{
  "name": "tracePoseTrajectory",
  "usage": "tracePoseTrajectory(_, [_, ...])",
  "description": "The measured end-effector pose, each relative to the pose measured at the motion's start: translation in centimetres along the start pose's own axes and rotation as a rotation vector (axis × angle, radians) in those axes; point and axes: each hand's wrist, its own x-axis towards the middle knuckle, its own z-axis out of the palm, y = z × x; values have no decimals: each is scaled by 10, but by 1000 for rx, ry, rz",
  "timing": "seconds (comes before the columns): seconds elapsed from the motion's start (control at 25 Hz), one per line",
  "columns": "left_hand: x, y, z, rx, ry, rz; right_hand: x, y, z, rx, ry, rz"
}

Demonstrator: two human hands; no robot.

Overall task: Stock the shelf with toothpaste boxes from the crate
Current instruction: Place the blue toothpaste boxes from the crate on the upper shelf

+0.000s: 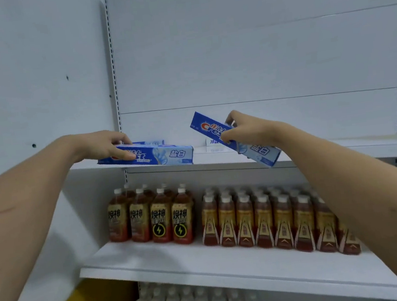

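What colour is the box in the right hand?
Blue, fading to pale blue at one end, seen in the head view: toothpaste box.

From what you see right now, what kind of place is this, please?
Most likely a shop aisle, or a mock-up of one. White slotted shelving carries rows of identical bottled drinks, and each hand, left and right, holds a toothpaste box at the upper shelf.
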Motion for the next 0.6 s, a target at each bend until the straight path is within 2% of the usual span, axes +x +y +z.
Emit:
tracePoseTrajectory(0.36, [54, -4, -6, -27, 88, -33, 69, 21, -3, -111, -2, -37])
tracePoseTrajectory(0.6, [128, -52, -13, -28, 149, -75, 152, 19, 15, -223, 43, -56])
